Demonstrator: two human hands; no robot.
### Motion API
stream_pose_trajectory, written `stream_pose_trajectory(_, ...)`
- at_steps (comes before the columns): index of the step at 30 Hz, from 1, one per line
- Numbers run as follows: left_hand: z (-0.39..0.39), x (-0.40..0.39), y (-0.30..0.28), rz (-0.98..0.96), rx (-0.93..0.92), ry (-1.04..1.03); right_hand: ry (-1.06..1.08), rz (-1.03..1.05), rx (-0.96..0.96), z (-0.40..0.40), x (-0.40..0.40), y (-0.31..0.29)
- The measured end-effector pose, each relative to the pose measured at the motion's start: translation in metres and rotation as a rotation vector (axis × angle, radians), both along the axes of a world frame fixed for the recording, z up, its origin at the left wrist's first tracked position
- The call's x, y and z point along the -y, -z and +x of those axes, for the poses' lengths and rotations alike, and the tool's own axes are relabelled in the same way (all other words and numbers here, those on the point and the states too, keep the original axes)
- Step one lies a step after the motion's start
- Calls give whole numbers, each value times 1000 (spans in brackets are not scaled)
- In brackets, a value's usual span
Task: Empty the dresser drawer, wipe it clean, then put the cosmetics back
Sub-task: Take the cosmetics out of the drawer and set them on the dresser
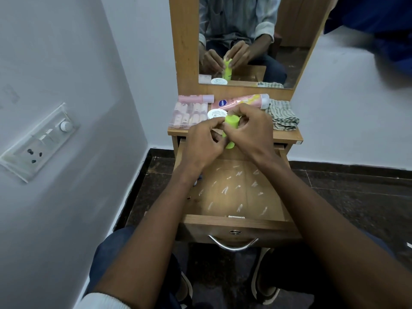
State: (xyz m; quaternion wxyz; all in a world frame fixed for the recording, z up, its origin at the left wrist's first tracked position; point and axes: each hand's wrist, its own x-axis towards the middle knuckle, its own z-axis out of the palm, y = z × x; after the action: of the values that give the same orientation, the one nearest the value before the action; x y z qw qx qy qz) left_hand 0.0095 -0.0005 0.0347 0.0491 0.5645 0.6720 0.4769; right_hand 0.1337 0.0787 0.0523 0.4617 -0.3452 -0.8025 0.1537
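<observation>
A lime-green tube (230,124) stands upright above the back of the pulled-out wooden drawer (236,221). My left hand (204,144) grips its lower part and my right hand (250,127) pinches its top. White smears mark the drawer floor. A small dark item (199,177) lies at the drawer's left wall, mostly hidden by my left wrist. On the dresser top (287,136) lie a pink tube (239,101), a white round jar (215,113), a pink bottle (196,98), a clear box of small pink bottles (189,115) and a folded striped cloth (282,115).
A mirror (252,41) in a wooden frame rises behind the dresser top and reflects my hands. A white wall with a switch panel (40,141) stands at the left. Dark floor tiles surround the dresser. My knees and shoes sit under the drawer handle (233,243).
</observation>
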Motion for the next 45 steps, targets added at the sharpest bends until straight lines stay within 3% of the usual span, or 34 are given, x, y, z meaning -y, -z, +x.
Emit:
stream_pose_trajectory(9, 4, -10, 2, 118, 37, -41, 66, 84, -66, -6, -22, -2)
stream_pose_trajectory(18, 2, -14, 5, 91, -107, -55, 119, 41, -100, -13, -37, 0)
stream_pose_trajectory(27, -13, -23, 8, 9, -223, -78, 126, -59, 110, -17, -45, 12)
stream_pose_trajectory(35, -22, -30, 16, -119, -362, -99, 138, -56, 137, -29, -49, 13)
stream_pose_trajectory(42, -23, -28, 16, -98, -329, -108, 158, -23, 104, -22, -41, 20)
stream_pose_trajectory(45, -27, -20, 13, -11, -277, -125, 209, 95, 36, -22, -26, 20)
